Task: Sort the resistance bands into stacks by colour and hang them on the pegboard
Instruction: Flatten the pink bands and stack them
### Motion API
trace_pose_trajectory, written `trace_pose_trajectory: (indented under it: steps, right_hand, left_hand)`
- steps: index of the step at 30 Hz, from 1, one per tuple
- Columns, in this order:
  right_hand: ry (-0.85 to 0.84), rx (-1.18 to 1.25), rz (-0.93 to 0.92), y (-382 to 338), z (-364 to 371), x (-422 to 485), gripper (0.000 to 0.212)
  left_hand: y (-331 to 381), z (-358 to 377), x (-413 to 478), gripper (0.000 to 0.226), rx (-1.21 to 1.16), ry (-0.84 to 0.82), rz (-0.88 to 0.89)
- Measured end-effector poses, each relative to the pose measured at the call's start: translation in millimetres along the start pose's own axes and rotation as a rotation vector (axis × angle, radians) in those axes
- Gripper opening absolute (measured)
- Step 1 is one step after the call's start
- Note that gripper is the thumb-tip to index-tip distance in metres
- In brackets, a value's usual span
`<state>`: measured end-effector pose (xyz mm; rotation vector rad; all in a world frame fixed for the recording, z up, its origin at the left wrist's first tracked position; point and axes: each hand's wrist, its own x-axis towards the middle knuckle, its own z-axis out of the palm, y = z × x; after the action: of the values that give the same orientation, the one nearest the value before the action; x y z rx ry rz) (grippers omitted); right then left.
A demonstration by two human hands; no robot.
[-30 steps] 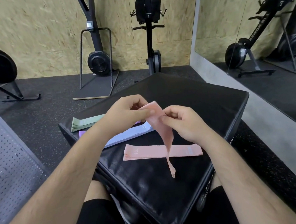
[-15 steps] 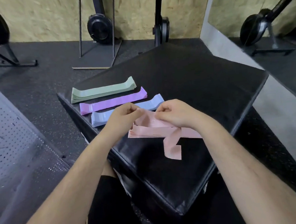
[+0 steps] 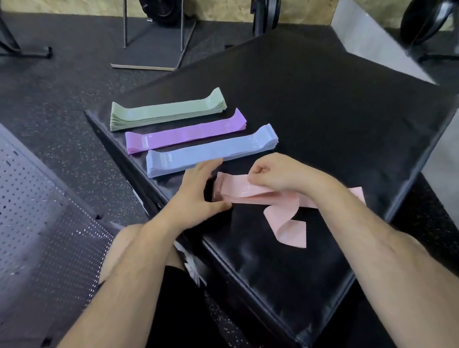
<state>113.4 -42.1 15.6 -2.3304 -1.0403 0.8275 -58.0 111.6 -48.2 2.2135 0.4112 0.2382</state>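
Three flat stacks of resistance bands lie side by side on a black padded box point(image 3: 329, 113): green point(image 3: 166, 111), purple point(image 3: 185, 134) and blue point(image 3: 209, 152). Nearer to me lies a pink stack point(image 3: 235, 191). My right hand point(image 3: 281, 174) pinches a pink band on top of that stack; the band's loose end point(image 3: 286, 225) curls towards me. My left hand point(image 3: 199, 193) rests with straight fingers against the stack's left end. A grey pegboard point(image 3: 25, 221) lies slanted at the left.
Black rubber floor surrounds the box. Exercise-machine stands point(image 3: 154, 49) and a black wheel point(image 3: 161, 0) are at the back by a wooden wall. A mirror and a grey ledge point(image 3: 450, 152) run along the right.
Both hands have lowered the pink band from mid-air onto the pink stack. The left hand let go of it and now lies flat at the stack's left end. The view tilted downwards.
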Motion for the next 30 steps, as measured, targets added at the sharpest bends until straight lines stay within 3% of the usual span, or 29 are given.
trace_pose_trajectory:
  steps: [8,16,20,26,30]
  right_hand:
    - [0.007,0.036,-0.002,-3.5,5.4,3.9,0.012]
    - [0.012,0.010,-0.023,-5.8,10.9,2.2,0.011]
    - [0.026,-0.026,-0.030,-9.0,13.6,0.7,0.015]
    - [0.038,-0.075,-0.011,-10.8,12.6,0.1,0.010]
    - [-0.056,-0.156,0.062,-7.3,-7.7,-5.3,0.023]
  left_hand:
    - [-6.4,-2.1,4.8,0.064,-0.037,0.034,0.018]
    - [-3.6,-0.6,-2.0,0.059,-0.068,0.040,0.068]
    - [-4.0,10.6,1.0,0.035,0.100,0.178,0.128]
    - [-4.1,29.9,-0.7,0.041,0.419,0.257,0.097]
    - [1.3,33.8,-5.0,0.045,0.526,0.236,0.026]
